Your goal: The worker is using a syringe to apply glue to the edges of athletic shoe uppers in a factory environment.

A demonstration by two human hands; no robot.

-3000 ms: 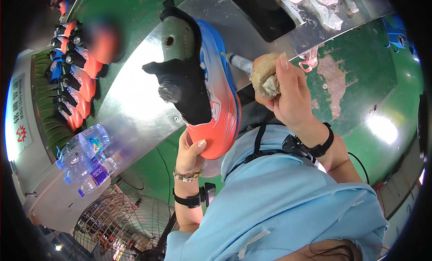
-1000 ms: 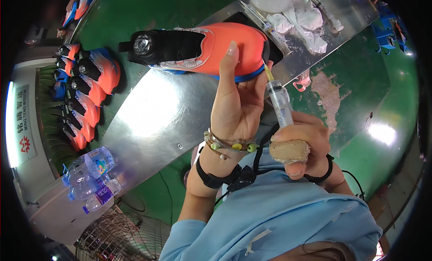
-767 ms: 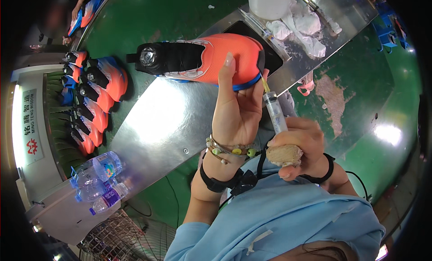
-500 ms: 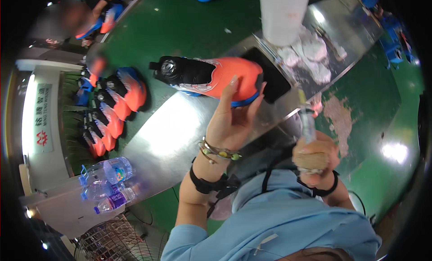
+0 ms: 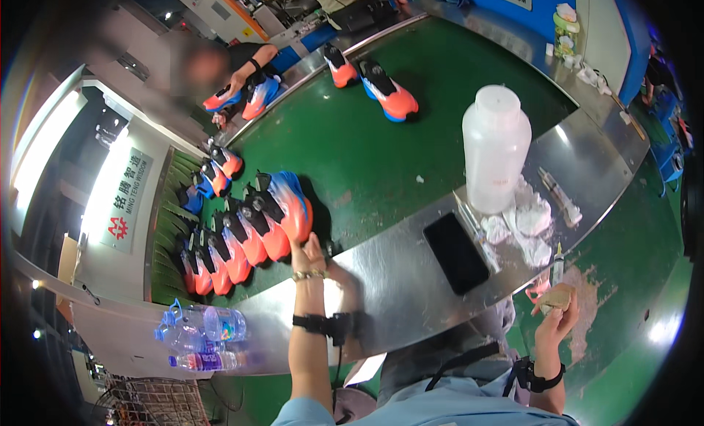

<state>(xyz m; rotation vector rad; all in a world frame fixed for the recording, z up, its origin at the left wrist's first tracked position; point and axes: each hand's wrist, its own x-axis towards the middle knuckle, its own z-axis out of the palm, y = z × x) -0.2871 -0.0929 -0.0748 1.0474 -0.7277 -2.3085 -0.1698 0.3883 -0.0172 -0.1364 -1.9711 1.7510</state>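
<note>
A green belt [image 5: 381, 154] carries orange and blue shoes past a steel bench [image 5: 411, 279]. The left hand [image 5: 306, 253] reaches out, fingers closed on the nearest shoe [image 5: 292, 206], setting it at the end of a row of like shoes [image 5: 235, 242]; this pair's turn looks about done, while two more shoes [image 5: 381, 88] lie farther up the belt. A big white bottle [image 5: 495, 147] and a black phone [image 5: 460, 251] sit on the bench. The right hand [image 5: 556, 316] pinches a syringe [image 5: 557, 268] and a small tan wad; its tip is hard to make out.
</note>
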